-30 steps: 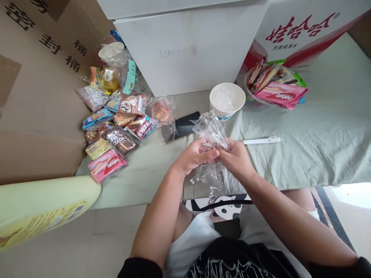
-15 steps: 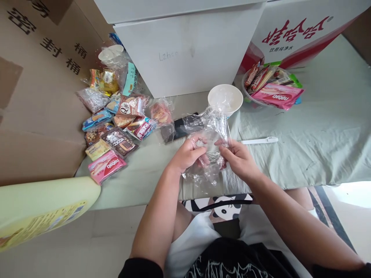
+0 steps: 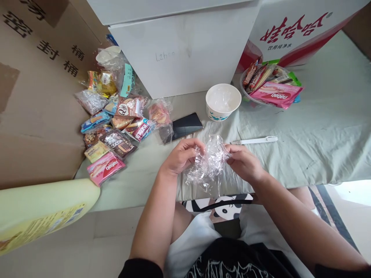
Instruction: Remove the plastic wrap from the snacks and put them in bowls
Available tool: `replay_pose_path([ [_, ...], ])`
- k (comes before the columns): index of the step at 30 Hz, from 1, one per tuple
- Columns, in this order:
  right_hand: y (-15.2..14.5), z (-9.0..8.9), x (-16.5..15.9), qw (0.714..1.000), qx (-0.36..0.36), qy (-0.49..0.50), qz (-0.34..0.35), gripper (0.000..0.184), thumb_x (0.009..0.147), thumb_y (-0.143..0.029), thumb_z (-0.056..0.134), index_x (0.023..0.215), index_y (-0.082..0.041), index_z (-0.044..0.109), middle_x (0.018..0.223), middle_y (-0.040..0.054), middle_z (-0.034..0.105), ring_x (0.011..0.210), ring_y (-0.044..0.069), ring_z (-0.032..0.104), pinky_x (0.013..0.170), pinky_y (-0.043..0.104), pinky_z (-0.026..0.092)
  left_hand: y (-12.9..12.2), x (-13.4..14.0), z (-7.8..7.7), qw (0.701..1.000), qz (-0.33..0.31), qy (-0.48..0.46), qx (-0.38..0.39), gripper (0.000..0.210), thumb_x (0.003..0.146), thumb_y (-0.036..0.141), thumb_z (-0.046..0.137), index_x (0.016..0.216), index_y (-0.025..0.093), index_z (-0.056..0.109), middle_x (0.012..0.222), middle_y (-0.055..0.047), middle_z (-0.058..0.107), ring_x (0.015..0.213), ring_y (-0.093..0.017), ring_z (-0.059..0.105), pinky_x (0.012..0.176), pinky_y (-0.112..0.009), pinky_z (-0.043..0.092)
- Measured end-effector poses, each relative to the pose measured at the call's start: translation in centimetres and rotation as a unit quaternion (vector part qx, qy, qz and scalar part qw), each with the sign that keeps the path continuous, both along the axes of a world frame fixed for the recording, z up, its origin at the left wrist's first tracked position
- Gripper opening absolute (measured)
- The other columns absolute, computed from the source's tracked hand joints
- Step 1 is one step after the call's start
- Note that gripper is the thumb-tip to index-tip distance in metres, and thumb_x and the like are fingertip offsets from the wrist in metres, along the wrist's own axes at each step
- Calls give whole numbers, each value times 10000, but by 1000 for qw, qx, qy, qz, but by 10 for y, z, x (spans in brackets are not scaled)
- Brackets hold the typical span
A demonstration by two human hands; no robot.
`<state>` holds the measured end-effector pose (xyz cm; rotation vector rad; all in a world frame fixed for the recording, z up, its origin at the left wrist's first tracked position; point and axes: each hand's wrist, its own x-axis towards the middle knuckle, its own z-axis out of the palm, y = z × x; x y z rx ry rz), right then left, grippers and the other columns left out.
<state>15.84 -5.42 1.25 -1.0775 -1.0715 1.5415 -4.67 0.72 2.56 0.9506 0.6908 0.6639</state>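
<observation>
A crumpled clear plastic bag is bunched between my two hands, above the front of the cloth-covered table. My left hand has its fingers closed on the bag's left side. On the opposite side, my right hand pinches the film between thumb and fingers. Just beyond the bag stands a white paper bowl with a blue-green print and what looks like clear film inside. A dark phone lies behind my left hand. The white utility knife rests beyond my right hand.
Packaged snacks are piled at the left, beside a brown carton. A clear bowl of snacks stands at the back right. White boxes line the rear. A pale yellow container juts in at the lower left.
The plastic bag has been drawn in and bunched smaller, lower and nearer me. It no longer covers the paper bowl's front or the phone. My hands have moved slightly farther apart.
</observation>
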Motion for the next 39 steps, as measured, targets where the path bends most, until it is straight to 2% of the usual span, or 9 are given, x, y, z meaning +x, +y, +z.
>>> replay_pose_path([
  [4, 4, 1, 1, 995, -33, -83, -53, 625, 923, -669, 425, 491, -221, 491, 564, 26, 508, 568, 153, 436, 586, 322, 394, 1, 3, -2, 991, -64, 90, 80, 343, 830, 425, 595, 672, 166, 754, 700, -56, 705, 644, -149, 590, 628, -274, 440],
  [8, 5, 0, 1, 977, -59, -196, -55, 524, 847, -625, 626, 550, -206, 521, 588, 3, 534, 579, 129, 458, 570, 288, 376, 3, 11, -7, 951, -8, 239, 197, 445, 875, 480, 592, 561, 170, 654, 579, -17, 595, 572, -129, 493, 581, -278, 355],
  [10, 3, -2, 1, 978, -62, -196, -28, 328, 759, -496, 766, 808, -204, 626, 703, -15, 602, 618, 129, 522, 591, 277, 422, 4, 13, -9, 941, 33, 254, 223, 348, 816, 424, 672, 579, 172, 633, 592, 0, 573, 572, -121, 470, 565, -269, 334],
  [15, 0, -5, -4, 991, -59, -117, 13, 850, 705, -277, 805, 1420, -263, 345, 936, -11, 662, 833, 175, 680, 807, 345, 548, 4, 12, -7, 956, 108, 178, 207, 176, 691, 291, 774, 725, 180, 641, 795, -11, 651, 714, -130, 564, 665, -246, 428],
  [22, 7, -1, -5, 984, -14, -81, -157, 393, 829, -317, 670, 1188, -248, 527, 938, -5, 628, 859, 146, 629, 781, 289, 525, 5, 10, -9, 972, 155, 110, 134, 455, 677, 219, 806, 1068, 226, 574, 859, 19, 648, 707, -115, 588, 663, -227, 463],
  [25, 7, 4, -4, 994, -3, -76, -77, 433, 801, -382, 740, 1176, -231, 585, 1093, 52, 687, 1007, 203, 652, 901, 351, 533, 4, 9, -8, 980, 141, 86, 108, 593, 667, 235, 839, 1172, 245, 528, 852, 24, 668, 699, -118, 617, 686, -236, 490],
  [30, 5, 8, -9, 990, 3, -143, 20, 324, 798, -432, 772, 996, -184, 707, 893, 57, 743, 889, 244, 691, 836, 389, 549, 2, 9, -3, 992, 112, 26, 57, 840, 623, 256, 890, 1339, 296, 453, 986, 8, 709, 801, -133, 693, 754, -251, 531],
  [35, 6, 7, -13, 991, 55, -119, -31, 362, 871, -448, 706, 1148, -215, 709, 1147, 82, 750, 1131, 277, 678, 1028, 438, 500, 1, 15, -6, 992, 69, 77, 78, 370, 690, 318, 854, 986, 171, 689, 928, -58, 753, 907, -207, 710, 853, -314, 541],
  [39, 7, 3, -11, 988, 47, -149, 15, 394, 819, -392, 740, 1151, -188, 684, 1098, 84, 742, 1034, 269, 680, 911, 403, 526, 4, 18, -13, 980, 91, 122, 126, 253, 745, 371, 813, 836, 160, 709, 866, -46, 743, 850, -194, 684, 824, -303, 524],
])
